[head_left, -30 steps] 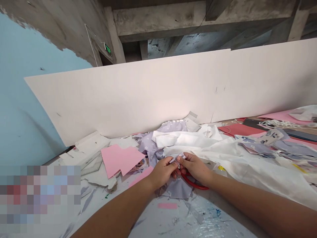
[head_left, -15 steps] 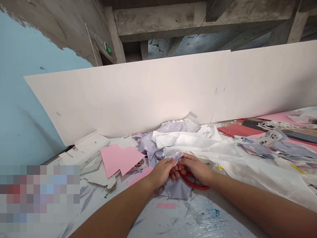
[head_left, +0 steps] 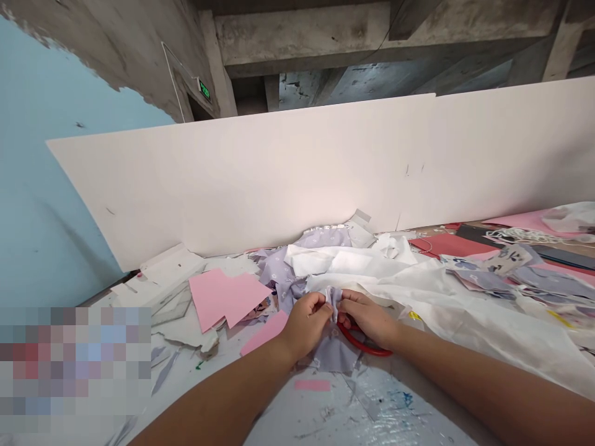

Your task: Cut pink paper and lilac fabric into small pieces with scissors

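Both hands pinch a piece of lavender fabric [head_left: 333, 348] with small white flowers, just above the table. The fingers of my left hand [head_left: 307, 319] are closed on its gathered upper edge. My right hand [head_left: 367, 316] is closed on the same edge from the other side, close to the left fingertips. A red loop handle [head_left: 367, 348], like that of scissors, shows under my right palm; the rest of it is hidden, and I cannot tell whether the fingers hold it. Behind the hands lies more lavender fabric [head_left: 283, 272], beside a white cloth [head_left: 372, 266].
Pink paper [head_left: 223, 297] and white board scraps [head_left: 167, 272] lie to the left. A small pink strip [head_left: 312, 385] is in front. Fabric scraps [head_left: 493, 272], red card [head_left: 450, 246] and white cord [head_left: 520, 233] lie right. A white panel [head_left: 255, 179] stands behind.
My fingers have shifted on the fabric: its upper part, spread flatter before, is now bunched upright between both hands. My left fingers have curled in more. The red handle stays in place.
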Demonstrator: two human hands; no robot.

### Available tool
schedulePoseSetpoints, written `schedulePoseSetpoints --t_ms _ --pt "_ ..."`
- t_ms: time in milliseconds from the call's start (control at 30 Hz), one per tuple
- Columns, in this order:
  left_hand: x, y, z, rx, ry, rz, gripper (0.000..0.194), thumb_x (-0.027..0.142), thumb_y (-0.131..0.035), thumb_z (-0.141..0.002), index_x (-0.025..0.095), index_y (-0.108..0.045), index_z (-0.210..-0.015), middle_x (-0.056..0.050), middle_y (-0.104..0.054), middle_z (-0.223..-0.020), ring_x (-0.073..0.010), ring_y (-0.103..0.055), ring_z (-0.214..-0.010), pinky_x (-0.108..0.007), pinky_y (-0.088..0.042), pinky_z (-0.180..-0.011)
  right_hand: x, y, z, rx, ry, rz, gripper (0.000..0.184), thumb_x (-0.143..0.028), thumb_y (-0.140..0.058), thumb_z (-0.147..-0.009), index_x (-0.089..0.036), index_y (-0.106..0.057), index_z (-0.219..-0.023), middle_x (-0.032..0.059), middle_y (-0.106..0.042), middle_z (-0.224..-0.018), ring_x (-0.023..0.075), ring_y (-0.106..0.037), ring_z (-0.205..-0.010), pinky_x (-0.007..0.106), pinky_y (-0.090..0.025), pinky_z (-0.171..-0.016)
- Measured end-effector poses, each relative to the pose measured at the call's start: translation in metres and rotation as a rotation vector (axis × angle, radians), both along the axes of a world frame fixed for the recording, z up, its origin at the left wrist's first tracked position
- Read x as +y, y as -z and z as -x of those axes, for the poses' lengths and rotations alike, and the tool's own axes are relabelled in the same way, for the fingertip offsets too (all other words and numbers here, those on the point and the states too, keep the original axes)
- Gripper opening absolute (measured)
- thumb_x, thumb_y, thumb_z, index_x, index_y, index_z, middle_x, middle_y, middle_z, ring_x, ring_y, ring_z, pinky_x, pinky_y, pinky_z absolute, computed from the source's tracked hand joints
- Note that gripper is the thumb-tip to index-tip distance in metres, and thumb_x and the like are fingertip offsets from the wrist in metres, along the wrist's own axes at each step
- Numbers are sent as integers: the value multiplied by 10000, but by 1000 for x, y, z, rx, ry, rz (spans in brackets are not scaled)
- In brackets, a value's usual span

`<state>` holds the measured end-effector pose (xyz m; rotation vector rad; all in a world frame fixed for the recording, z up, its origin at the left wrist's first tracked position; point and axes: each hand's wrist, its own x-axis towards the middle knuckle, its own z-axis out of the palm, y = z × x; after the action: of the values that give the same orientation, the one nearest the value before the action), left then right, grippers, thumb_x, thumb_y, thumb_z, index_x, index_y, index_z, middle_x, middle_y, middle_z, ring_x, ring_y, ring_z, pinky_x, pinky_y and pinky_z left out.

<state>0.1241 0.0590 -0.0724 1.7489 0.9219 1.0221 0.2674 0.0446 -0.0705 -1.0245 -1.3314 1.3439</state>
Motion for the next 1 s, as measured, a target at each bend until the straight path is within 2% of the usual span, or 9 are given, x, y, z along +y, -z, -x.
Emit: schedulePoseSetpoints --t_ms 167,367,533,667,800,1000 --pt "2 -3 1 -41 14 90 134 251 -455 -702 177 -434 -593 47 -405 -527 -97 -412 -508 -214 -334 -495 -2 -1 2 8 44 -23 48 -183 -449 -676 -185 -431 -632 -60 -473 -479 61 -392 -398 188 -261 -412" --pt "3 -3 1 -73 -10 114 139 285 -475 -705 174 -446 -626 52 -399 -535 -92 -421 -519 -209 -326 -508 -4 0 7 56 152 -67 187 -225 -504 -682 -226 -316 -690 -114 -364 -456 63 -355 -374 179 -253 -394" --pt "1 -4 0 -94 29 135 116 253 -449 -705 173 -442 -621 48 -401 -541 -88 -395 -517 -210 -330 -506 -5 -2 7 98 179 -29 150 -281 -471 -722 -238 -344 -790 -100 -420 -563 61 -399 -396 189 -319 -406" --pt "-1 -7 1 -95 51 120 101 199 -440 -672 170 -432 -575 47 -384 -527 -85 -352 -510 -204 -284 -483 -5 -5 6 137 153 -10 262 -368 -502 -729 -251 -360 -915 -80 -464 -638 61 -417 -419 190 -327 -394" --pt "2 -9 4 -86 52 105 106 160 -436 -639 169 -398 -540 54 -317 -496 -78 -294 -483 -207 -226 -452 -3 -4 5 144 98 -4 373 -270 -613 -657 -231 -415 -971 -45 -527 -694 91 -509 -537 214 -401 -491" --pt "8 -13 10 -86 11 80 74 187 -432 -681 175 -421 -609 54 -351 -525 -77 -324 -494 -199 -247 -454 -2 0 1 116 23 22 173 -216 -634 -639 -179 -538 -778 -30 -555 -607 72 -487 -468 197 -377 -459"
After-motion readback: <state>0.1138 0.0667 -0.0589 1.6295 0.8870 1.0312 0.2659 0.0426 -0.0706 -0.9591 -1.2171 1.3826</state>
